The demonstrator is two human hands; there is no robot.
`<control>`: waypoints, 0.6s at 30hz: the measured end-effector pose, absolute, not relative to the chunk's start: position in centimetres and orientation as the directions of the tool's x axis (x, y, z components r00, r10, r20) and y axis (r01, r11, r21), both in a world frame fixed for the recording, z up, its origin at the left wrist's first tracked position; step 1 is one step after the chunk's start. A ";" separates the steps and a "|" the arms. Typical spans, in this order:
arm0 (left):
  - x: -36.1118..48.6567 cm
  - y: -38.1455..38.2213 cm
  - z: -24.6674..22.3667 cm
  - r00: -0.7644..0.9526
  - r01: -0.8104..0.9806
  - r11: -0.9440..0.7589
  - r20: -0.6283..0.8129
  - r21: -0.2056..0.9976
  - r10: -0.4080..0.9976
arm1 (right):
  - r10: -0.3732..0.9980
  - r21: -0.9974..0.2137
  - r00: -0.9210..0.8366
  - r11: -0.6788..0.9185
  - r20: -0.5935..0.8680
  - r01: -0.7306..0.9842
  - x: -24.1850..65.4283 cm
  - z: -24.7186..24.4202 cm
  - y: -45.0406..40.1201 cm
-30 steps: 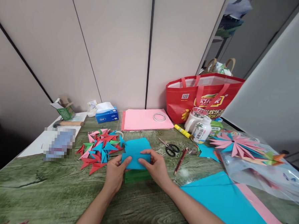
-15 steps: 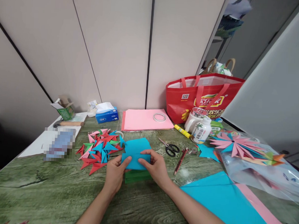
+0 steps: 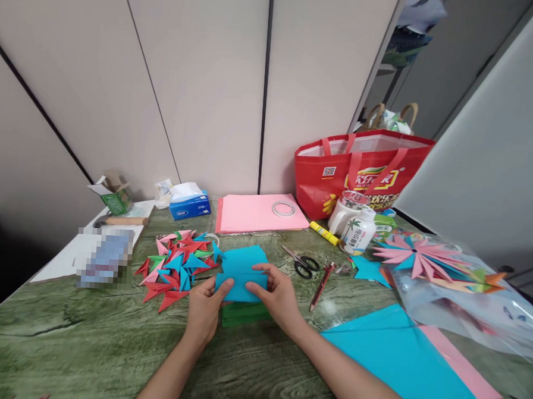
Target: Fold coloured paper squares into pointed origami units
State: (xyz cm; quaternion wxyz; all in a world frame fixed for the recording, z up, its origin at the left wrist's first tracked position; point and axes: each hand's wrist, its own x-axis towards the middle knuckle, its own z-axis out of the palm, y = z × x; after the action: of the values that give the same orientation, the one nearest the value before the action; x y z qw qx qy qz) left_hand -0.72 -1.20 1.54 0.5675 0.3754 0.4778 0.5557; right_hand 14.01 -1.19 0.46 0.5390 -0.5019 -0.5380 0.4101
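Observation:
Between my two hands is a folded piece of blue paper (image 3: 241, 288), held just above a stack of paper. My left hand (image 3: 206, 306) pinches its left end, thumb on the front. At the right end my right hand (image 3: 279, 295) grips it, with the thumb on the front face and the fingers at the top edge. Behind and beneath it show blue sheets (image 3: 245, 258) and green sheets (image 3: 245, 315) of the stack. Left of my hands lies a heap of folded paper pieces (image 3: 180, 266) in red, pink, blue and green.
Scissors (image 3: 302, 264), a red pencil (image 3: 321, 289) and a yellow glue stick (image 3: 323, 233) lie to the right. Farther back are pink paper (image 3: 248, 213), a tissue box (image 3: 189, 206), a white bottle (image 3: 357, 233) and a red bag (image 3: 312, 178). Large blue sheets (image 3: 401, 361) lie front right.
Both hands keep the same hold on the blue paper. Only a very slight shift of the whole view shows.

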 end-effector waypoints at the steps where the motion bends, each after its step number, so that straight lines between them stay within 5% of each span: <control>1: -0.8 -1.2 1.5 -0.072 -0.276 0.099 -0.124 0.956 0.990 | 0.984 -0.986 0.083 0.150 0.156 0.073 14.0 0.4 -1.1; 18: -0.8 -1.0 1.2 -0.090 -0.316 0.072 -0.105 0.946 0.990 | 0.996 -0.971 0.069 0.074 0.060 -0.229 14.2 -0.3 -0.3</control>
State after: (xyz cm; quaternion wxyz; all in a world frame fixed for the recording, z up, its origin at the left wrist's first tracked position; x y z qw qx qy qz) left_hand -0.80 -1.02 1.18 0.5675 0.3647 0.4625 0.5754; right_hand 14.16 -0.31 -0.28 0.5867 -0.4364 -0.4393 0.5218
